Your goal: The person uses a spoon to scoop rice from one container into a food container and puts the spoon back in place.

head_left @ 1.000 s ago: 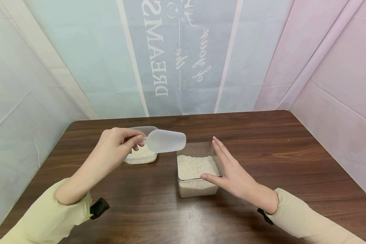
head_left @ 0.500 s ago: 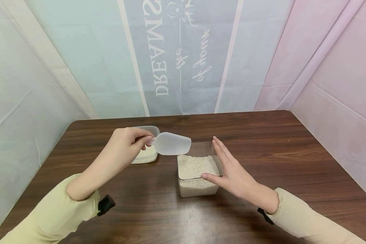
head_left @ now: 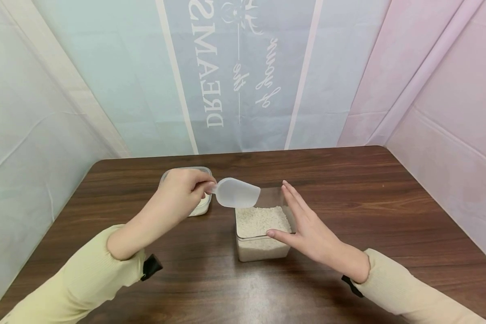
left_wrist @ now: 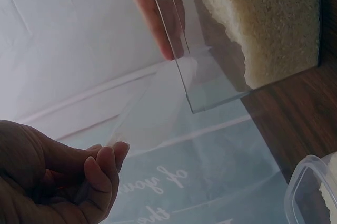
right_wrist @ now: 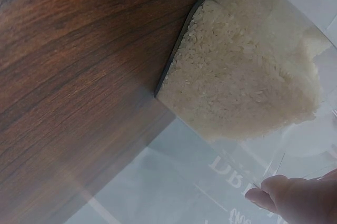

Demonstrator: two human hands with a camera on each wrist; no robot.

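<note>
My left hand [head_left: 186, 191] pinches the handle of a translucent white scoop [head_left: 236, 192], whose bowl hangs over the back left corner of a clear square container [head_left: 263, 249] half full of white rice [head_left: 261, 220]. My right hand [head_left: 303, 225] lies with straight fingers against that container's right wall, thumb on its front rim. The left wrist view shows my curled left fingers [left_wrist: 102, 182] and the rice container [left_wrist: 253, 34] beyond. In the right wrist view the rice [right_wrist: 247, 71] fills the container, with a fingertip [right_wrist: 276, 192] at the lower right.
A small round-cornered clear tub [head_left: 200, 206] holding some rice stands behind my left hand on the dark wooden table [head_left: 348, 189]. Cloth backdrops close off the left, back and right sides of the table.
My left hand has carried the scoop rightward and down, from above the small tub to over the square container's back left corner. The right hand has stayed put.
</note>
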